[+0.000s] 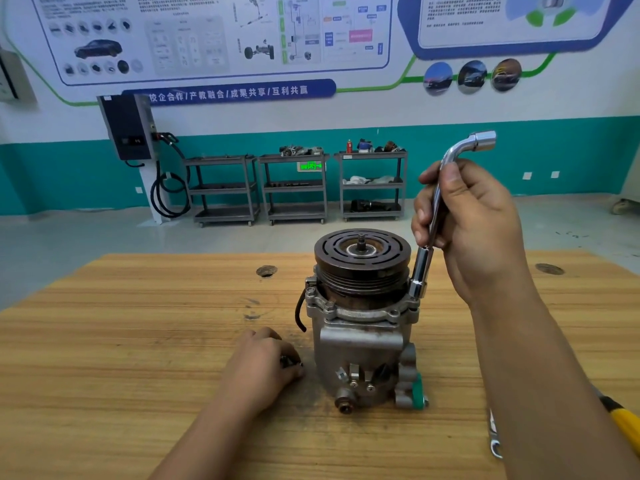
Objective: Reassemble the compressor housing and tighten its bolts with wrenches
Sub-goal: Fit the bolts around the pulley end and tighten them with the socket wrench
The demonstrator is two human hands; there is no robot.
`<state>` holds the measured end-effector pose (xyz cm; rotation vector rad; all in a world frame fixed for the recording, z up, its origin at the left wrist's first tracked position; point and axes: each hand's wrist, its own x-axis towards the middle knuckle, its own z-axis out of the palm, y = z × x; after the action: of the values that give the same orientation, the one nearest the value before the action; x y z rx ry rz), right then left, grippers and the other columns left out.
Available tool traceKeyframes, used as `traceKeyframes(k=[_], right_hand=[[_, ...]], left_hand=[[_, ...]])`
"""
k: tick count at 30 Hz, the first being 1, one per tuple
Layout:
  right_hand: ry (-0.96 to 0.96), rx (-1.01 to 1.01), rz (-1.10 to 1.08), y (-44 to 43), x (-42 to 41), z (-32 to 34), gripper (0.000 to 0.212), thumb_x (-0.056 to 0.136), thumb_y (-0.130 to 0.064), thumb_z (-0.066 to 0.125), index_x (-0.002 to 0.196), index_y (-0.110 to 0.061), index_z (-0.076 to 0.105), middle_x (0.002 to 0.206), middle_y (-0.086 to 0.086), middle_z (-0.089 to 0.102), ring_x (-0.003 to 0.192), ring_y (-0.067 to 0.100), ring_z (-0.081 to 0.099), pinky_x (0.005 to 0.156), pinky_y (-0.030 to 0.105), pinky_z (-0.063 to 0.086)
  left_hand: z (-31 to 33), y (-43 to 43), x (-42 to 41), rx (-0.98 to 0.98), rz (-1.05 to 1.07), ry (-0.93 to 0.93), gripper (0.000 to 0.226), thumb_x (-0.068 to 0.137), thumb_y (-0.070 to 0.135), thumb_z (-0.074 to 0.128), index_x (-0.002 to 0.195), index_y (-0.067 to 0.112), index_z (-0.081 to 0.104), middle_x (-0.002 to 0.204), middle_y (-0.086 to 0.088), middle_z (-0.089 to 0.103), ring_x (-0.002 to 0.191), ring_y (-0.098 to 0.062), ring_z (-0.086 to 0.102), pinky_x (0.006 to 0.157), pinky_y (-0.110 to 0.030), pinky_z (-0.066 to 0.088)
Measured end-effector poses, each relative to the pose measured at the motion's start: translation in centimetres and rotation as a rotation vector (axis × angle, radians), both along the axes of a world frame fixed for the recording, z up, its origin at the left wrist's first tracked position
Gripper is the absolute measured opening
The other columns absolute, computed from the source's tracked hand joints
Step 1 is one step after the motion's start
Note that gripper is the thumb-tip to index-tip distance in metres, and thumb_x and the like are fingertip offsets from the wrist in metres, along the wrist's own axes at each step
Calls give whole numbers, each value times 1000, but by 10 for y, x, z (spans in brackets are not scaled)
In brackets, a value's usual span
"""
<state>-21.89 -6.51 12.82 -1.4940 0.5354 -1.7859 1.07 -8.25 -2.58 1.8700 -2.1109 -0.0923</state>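
Right grip [474, 230] round wrench [420, 275], tip on compressor [363, 327]

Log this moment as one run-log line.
right hand: grips socket wrench, socket down on compressor flange | left hand: holds small metal part on table | compressor: upright, pulley up

The pulley [362, 268] rim leaves my L-wrench [420, 271] only a narrow slot down to the flange [398, 315]. My left hand [263, 365], pinching a small metal part [286, 361], crowds the housing [360, 348] on its left; the table [104, 341] beyond lies open.
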Motion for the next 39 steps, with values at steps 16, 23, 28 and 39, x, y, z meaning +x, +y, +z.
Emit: traceKeyframes(k=[16, 23, 28, 39], right_hand=[[15, 22, 17, 3, 2, 1, 26, 101, -18, 34, 82, -13, 51, 51, -6, 52, 40, 10, 47, 39, 13, 36], [23, 22, 16, 3, 1, 3, 26, 100, -17, 33, 82, -13, 51, 51, -5, 52, 39, 11, 47, 38, 12, 36], [12, 20, -3, 2, -4, 4, 27, 100, -17, 33, 81, -13, 51, 51, -4, 51, 39, 11, 47, 38, 12, 36], [13, 23, -2, -1, -6, 5, 26, 100, -17, 34, 82, -11, 51, 51, -4, 51, 39, 11, 47, 38, 12, 35]], left_hand=[[89, 56, -30, -313, -307, 1163, 18, 65, 38, 66, 81, 34, 73, 74, 4, 73, 71, -6, 69, 64, -13, 51], [136, 51, -72, -254, -555, 217, 17, 85, 33, 65, 101, 33, 71, 87, 17, 65, 85, 3, 55, 71, -12, 44], [146, 40, -73, -451, -608, -19, 22, 84, 49, 56, 98, 38, 71, 99, 12, 48, 101, -8, 36, 82, -34, 39], [130, 22, -75, -371, -558, 93, 30, 79, 62, 47, 93, 49, 70, 131, 26, 42, 130, -3, 14, 106, -35, 4]])
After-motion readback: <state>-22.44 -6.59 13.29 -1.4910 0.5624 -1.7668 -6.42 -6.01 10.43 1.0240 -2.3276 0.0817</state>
